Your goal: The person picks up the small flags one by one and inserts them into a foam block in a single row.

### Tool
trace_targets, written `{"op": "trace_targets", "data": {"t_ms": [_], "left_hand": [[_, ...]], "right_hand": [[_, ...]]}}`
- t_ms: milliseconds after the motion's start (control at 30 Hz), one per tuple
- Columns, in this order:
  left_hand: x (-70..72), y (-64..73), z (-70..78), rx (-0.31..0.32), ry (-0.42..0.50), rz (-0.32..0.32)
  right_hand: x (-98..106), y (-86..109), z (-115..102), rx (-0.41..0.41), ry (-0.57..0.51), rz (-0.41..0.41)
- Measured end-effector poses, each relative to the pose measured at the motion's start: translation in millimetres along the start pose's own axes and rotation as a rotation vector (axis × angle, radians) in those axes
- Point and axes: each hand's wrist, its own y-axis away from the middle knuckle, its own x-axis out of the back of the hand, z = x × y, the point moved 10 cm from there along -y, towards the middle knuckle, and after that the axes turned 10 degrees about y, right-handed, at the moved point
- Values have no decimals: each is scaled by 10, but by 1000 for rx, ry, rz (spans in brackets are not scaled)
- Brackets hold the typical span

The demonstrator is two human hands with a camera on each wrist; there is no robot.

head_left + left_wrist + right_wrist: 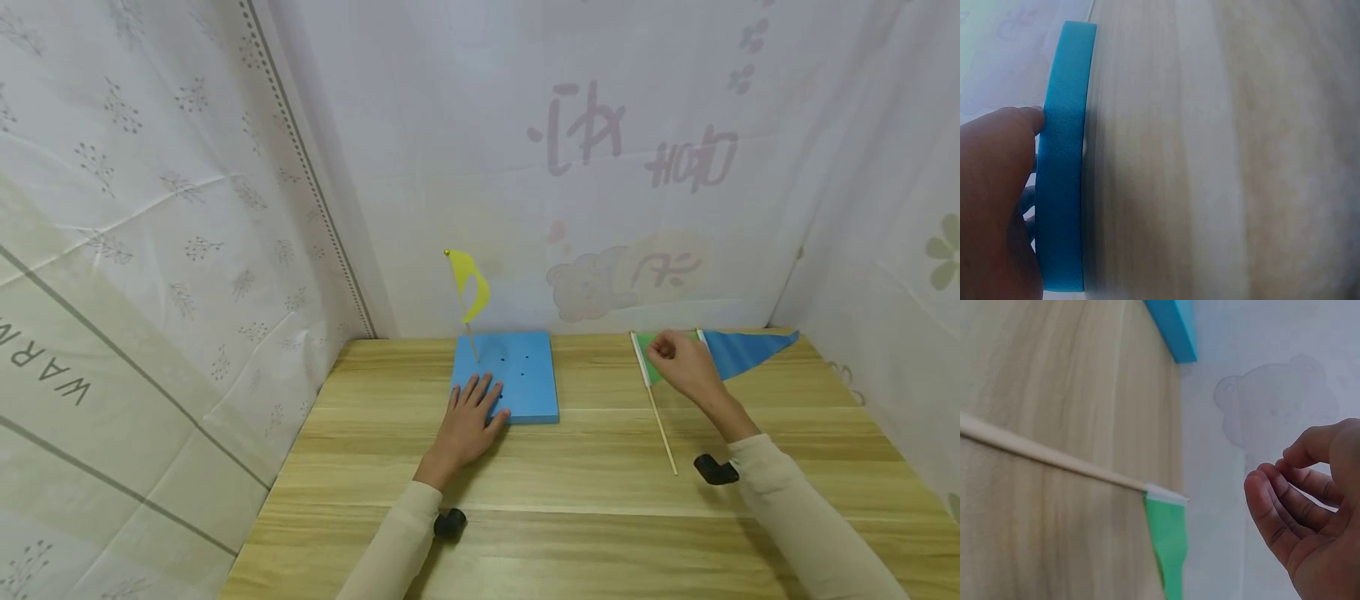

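We find the green flag (1169,540) lying by the table's (600,508) far edge, right of centre; we judge it best lifted with a light pinch on its bare stick (662,429). The right hand (684,362) hovers just above it, fingers curled toward the thumb, holding nothing. Farther left, the left hand (471,423) lies, fingers apart, over the blue block's (538,390) near-left corner, which should steady it.
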Motion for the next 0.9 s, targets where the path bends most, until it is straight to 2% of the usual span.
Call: {"op": "trace_targets", "data": {"t_ms": [367,600,900], "left_hand": [[2,8,1,-14,9,14],[17,8,38,-11,9,2],[23,15,35,-10,15,9]], "right_hand": [[-202,130,199,-24,20,-81],[-314,188,304,-20,67,-82],[-470,303,429,-76,96,-193]]}}
